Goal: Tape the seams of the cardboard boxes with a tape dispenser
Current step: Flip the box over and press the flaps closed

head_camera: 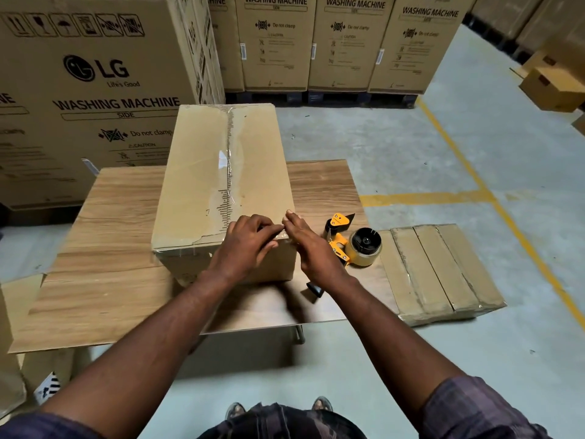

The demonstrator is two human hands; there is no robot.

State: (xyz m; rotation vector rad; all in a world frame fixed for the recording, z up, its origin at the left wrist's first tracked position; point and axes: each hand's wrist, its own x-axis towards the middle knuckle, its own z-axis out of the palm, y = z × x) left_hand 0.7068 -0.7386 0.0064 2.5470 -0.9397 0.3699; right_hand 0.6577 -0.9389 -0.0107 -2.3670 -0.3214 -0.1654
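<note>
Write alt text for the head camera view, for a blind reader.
A person's left hand and right hand meet at the near top edge of a cardboard box on a wooden table. A yellow tape dispenser lies on the table right of it.

A cardboard box sits on the table — tape dispenser just right of it.

A wood-grain bench stands on grey concrete floor; washing machine cartons line up behind it, yellow lines to its right.
</note>
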